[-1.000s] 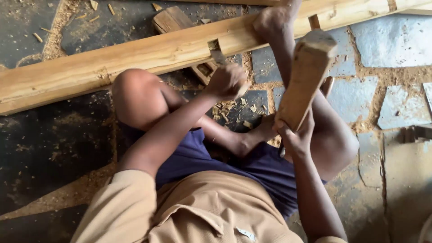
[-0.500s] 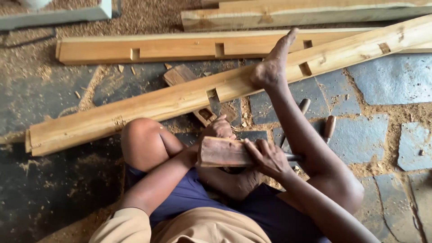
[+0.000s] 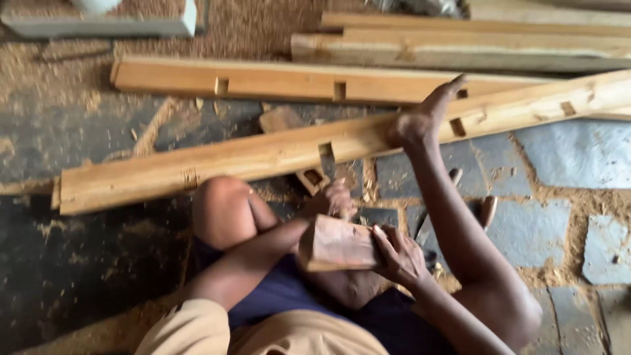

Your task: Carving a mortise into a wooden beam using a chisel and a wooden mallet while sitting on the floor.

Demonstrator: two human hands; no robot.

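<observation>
The right hand [image 3: 401, 253] is closed on a wooden mallet block [image 3: 338, 244]. Just above it, the left hand [image 3: 334, 199] grips what looks like a chisel at a mortise in the long beam [image 3: 263, 158], which a foot [image 3: 420, 121] pins. Chopping is underway; a square strike is needed.

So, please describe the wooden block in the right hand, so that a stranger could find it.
Find the long beam under the foot. Just below, the right hand grips a short reddish wooden block. It is darker and much shorter than the pale beams.
</observation>
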